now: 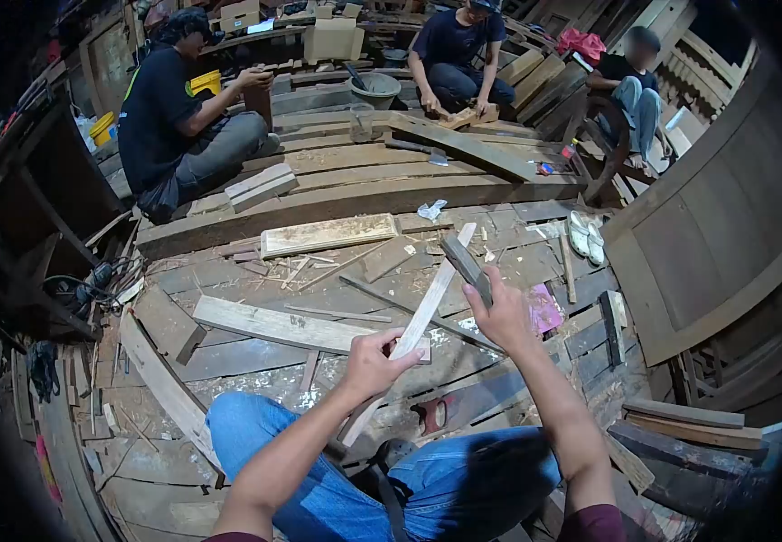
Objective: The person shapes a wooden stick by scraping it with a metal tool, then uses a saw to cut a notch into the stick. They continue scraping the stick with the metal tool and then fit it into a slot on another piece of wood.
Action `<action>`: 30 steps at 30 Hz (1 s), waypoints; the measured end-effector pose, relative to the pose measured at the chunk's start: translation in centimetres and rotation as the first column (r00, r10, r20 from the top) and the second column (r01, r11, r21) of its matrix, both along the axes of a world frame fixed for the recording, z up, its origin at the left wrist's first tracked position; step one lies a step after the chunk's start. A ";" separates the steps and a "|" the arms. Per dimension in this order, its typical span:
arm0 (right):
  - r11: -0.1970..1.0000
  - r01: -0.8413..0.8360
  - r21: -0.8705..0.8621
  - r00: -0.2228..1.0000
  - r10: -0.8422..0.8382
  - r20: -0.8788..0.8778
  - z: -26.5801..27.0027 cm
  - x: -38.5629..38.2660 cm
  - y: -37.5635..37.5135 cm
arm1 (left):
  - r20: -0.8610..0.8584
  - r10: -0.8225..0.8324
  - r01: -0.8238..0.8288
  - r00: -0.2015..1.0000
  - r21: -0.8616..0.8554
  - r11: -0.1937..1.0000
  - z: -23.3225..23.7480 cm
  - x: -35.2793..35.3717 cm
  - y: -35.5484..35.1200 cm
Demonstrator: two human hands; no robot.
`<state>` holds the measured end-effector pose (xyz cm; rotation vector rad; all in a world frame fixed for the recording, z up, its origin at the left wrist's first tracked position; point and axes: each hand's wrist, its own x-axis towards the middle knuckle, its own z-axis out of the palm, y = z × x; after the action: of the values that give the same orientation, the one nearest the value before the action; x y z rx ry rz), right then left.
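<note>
Where you sit, wood scraps (387, 260) litter the floor (160, 465)

While your left grip (374, 363) is closed around a pale wood strip (434, 298), your right grip (499, 312) is wrapped around a dark block (465, 266). The strip slants up and away from you over your lap, and the block crosses it near its far end; whether the two touch, you cannot tell from this angle.

Below your grips, a saw (490, 397) with a red handle lies on the floor just beyond your knees. The floor is worn planking, dusty and strewn with shavings and thin sticks. A long light board (273, 321) lies ahead of your left grip, and farther off sits a thick pale plank (327, 235). To your right you have a pink sheet (545, 308) and, farther away, a pair of white clogs (578, 233).

Beyond a long beam (364, 197), planks spread towards the back of the room. One person (156, 113) sits there on the left, another (454, 50) in the middle with both hands at a piece of wood (463, 117), and a third (630, 90) on the right. A grey bucket (375, 90) and a cardboard box (334, 42) stand among them, while a big panelled door (702, 248) leans along your right side.
</note>
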<state>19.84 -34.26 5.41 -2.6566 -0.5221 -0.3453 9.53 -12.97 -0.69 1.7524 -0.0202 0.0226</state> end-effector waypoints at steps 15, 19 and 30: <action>0.976 0.212 0.043 0.972 -0.215 0.098 0.6 0.1 -1.4 | 0.169 -0.033 -0.005 0.985 0.222 0.975 -0.2 -1.2 -0.8; 0.994 0.112 0.014 0.993 -0.112 0.023 0.1 -0.8 -0.5 | 0.145 -0.008 -0.010 0.989 0.126 0.992 -1.2 -1.1 -0.7; 0.991 0.022 -0.131 0.995 -0.034 -0.090 1.5 -1.5 1.4 | 0.061 0.003 -0.008 0.998 0.093 0.996 -1.1 -1.2 0.6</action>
<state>18.35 -32.83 6.92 -2.7924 -0.4942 -0.2024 8.29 -12.32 -1.78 1.8447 -0.0619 0.0801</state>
